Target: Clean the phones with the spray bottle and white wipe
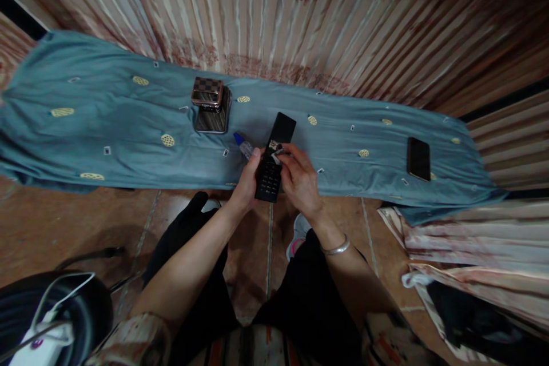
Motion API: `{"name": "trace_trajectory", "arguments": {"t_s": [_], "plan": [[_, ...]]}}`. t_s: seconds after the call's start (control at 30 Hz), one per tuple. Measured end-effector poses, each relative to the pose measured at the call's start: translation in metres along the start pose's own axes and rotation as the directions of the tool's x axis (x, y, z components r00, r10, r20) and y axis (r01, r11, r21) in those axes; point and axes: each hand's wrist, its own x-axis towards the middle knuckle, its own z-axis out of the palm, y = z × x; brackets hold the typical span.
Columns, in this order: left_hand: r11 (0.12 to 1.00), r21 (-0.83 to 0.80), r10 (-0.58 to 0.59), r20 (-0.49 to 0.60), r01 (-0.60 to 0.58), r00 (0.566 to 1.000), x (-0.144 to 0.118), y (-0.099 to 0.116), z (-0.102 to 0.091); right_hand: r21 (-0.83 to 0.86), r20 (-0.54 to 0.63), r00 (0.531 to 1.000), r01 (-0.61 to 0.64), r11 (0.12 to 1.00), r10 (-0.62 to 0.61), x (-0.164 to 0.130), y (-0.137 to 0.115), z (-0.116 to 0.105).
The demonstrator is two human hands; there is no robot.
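My left hand point(249, 184) grips a black remote control point(269, 181) from its left side, thumb along the edge. The remote is tilted, its keypad facing up and its far end leaning right. Over its middle, my right hand point(300, 177) pinches a small whitish piece point(277, 155), perhaps cloth or tissue, against the buttons. Fingers hide part of that piece. Just beyond my left thumb lies a clear item with a blue tip point(243, 144), partly covered by the hand; its kind is unclear.
A blue-green cloth point(128, 120) with pineapple prints covers the long narrow surface. On it are a shiny box with a checkered top point(209, 104) and a dark phone point(418, 159). Pleated curtains point(266, 17) hang behind. A white power strip point(40, 346) rests at lower left.
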Motion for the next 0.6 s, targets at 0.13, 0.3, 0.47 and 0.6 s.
{"name": "trace_trajectory", "arguments": {"t_s": [0.13, 0.3, 0.47, 0.6], "plan": [[0.999, 0.023, -0.025, -0.004, 0.026, 1.0, -0.001, 0.005, -0.002, -0.018, -0.036, 0.999, 0.002, 1.0, -0.003, -0.002, 0.007, -0.002], [1.0, 0.018, -0.025, -0.008, 0.025, 1.0, -0.002, 0.005, -0.001, -0.03, -0.079, 0.997, 0.016, 0.999, -0.018, 0.0, 0.009, -0.004], [1.0, 0.023, 0.0, -0.01, 0.001, 1.0, 0.002, -0.002, -0.001, -0.016, -0.068, 0.996, 0.05, 0.999, -0.051, 0.001, -0.002, -0.001], [0.994, 0.102, 0.051, -0.031, -0.048, 0.998, 0.003, -0.011, -0.004, -0.003, -0.003, 0.992, 0.126, 0.992, -0.126, -0.001, -0.008, 0.008]]}}
